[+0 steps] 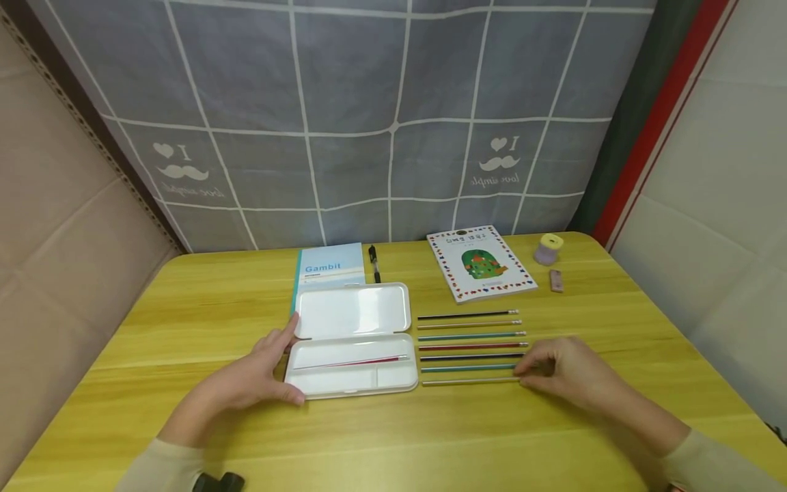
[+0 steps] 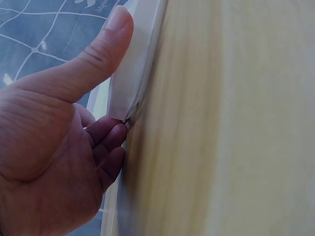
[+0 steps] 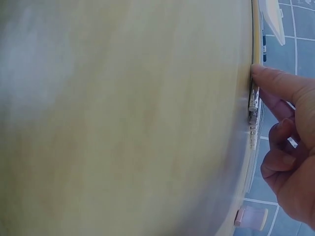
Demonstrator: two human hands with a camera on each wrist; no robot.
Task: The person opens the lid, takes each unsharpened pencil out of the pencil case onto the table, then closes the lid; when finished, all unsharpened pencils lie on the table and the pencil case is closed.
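A white pencil case (image 1: 341,385) lies opened flat, its lid (image 1: 332,314) folded back away from me. Inside its tray is a thin red-and-pale pencil (image 1: 369,361). My left hand (image 1: 261,372) holds the case's left side, thumb at the near corner and curled fingers at the side (image 2: 106,137). To the right of the case, several pencils (image 1: 470,335) lie in a row, eraser ends to the right. My right hand (image 1: 572,376) pinches the nearest pencil (image 1: 467,382) near its right end between thumb and index finger; its fingertips partly hide that end.
Behind the case lie a blue Gambit notebook (image 1: 335,263), partly under the lid, and a black pen (image 1: 374,263). A picture booklet (image 1: 482,263) lies behind the pencils. A yellow-and-purple round item (image 1: 548,249) and a small pinkish eraser-like block (image 1: 556,281) are at the back right.
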